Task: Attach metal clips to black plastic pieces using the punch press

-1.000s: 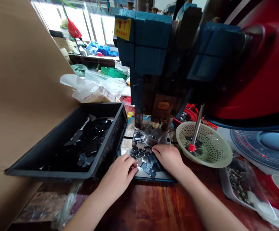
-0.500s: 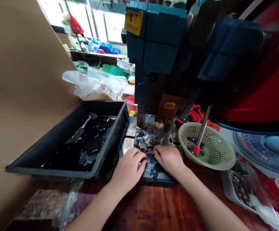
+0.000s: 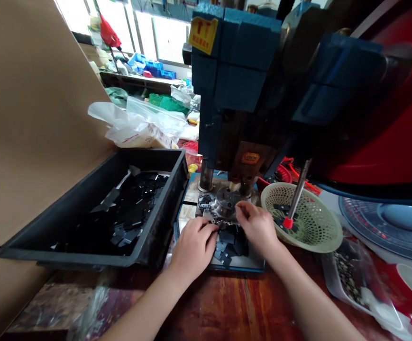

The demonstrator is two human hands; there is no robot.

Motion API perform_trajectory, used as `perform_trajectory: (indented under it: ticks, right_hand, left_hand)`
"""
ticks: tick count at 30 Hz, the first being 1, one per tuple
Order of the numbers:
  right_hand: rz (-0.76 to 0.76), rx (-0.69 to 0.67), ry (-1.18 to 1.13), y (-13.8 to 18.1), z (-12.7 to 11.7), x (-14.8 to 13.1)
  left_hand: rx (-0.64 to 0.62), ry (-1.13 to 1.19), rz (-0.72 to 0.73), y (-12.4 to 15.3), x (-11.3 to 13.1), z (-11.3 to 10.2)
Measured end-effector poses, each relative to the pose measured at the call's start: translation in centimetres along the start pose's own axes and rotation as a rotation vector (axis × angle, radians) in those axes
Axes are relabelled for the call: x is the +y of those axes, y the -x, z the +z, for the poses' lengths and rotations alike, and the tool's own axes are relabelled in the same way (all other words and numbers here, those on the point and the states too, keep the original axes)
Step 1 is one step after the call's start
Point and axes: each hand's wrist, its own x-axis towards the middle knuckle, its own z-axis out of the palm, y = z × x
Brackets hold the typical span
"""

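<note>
My left hand (image 3: 194, 245) rests curled on a heap of small dark metal pieces (image 3: 229, 239) lying on the base plate of a blue press machine (image 3: 241, 90). Its fingertips pinch at pieces near the heap's left edge. My right hand (image 3: 257, 226) is just right of it, fingers bent, thumb and forefinger pinching a small piece at the round steel die (image 3: 225, 201) under the press head.
A black plastic bin (image 3: 85, 222) with dark flat parts stands at the left, against a cardboard sheet (image 3: 28, 118). A pale mesh basket (image 3: 303, 218) with a red-tipped lever over it sits at the right. Clear bags of small parts lie at the far right.
My right hand has moved up from the heap to the die. My left hand has slid right, onto the heap. The view has shifted slightly.
</note>
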Motion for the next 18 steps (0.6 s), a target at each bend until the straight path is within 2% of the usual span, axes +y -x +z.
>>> perform_trajectory:
  ticks: [3,7,13,18]
  right_hand:
    - [-0.063,0.08,0.1,-1.6,0.2,0.3]
    - [-0.212,0.121,0.257,-3.0,0.6,0.6]
    - [-0.401,0.019,0.239,-3.0,-0.7,0.6]
    - [-0.375,-0.025,0.142,-2.9,-1.1,0.6]
  left_hand:
    - [-0.003,0.004,-0.004,0.0,-0.1,0.0]
    - [0.011,0.015,-0.001,0.1,-0.3,0.2]
    - [0.019,0.023,-0.003,0.1,-0.4,0.3]
    - [0.016,0.035,0.001,0.1,-0.4,0.2]
